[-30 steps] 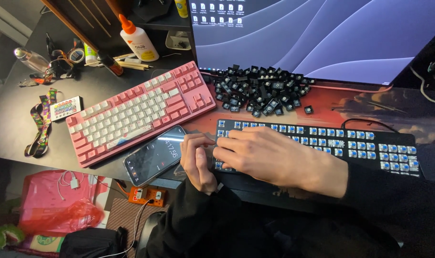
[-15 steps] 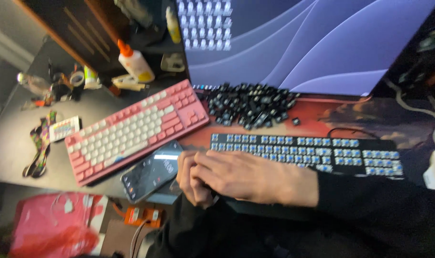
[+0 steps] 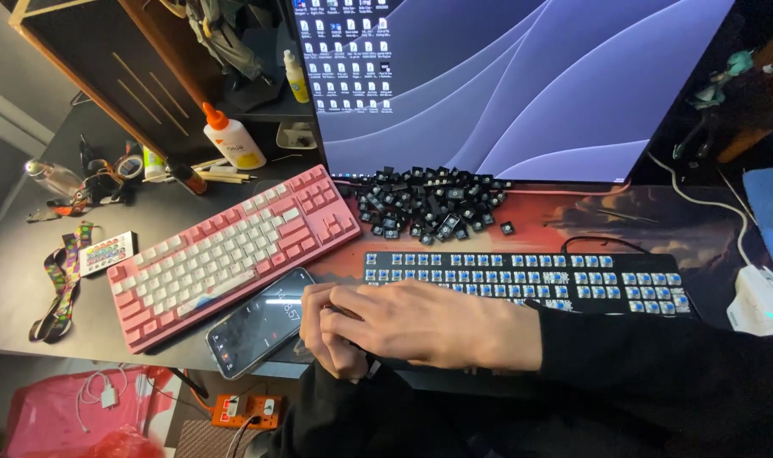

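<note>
A black keyboard (image 3: 573,278) with its keycaps off and blue switches bare lies on the desk mat. My right hand (image 3: 429,322) reaches across its near left corner, fingers curled and pointing left. My left hand (image 3: 331,343) sits under it at the keyboard's left end, fingers bent; whether either hand pinches anything is hidden. A pile of black keycaps (image 3: 429,203) lies behind the keyboard. A smartphone (image 3: 261,332) with a lit screen lies just left of my hands.
A pink and white keyboard (image 3: 234,250) lies angled at left. A large monitor (image 3: 505,85) stands behind. A glue bottle (image 3: 232,140), tape rolls, a lanyard (image 3: 60,284) and a small remote (image 3: 106,253) sit at left. A white device (image 3: 764,301) and cable are at right.
The camera has tilted up, so the desk sits lower in view. My hands stay together at the black keyboard's left end, shifted slightly left toward the phone.
</note>
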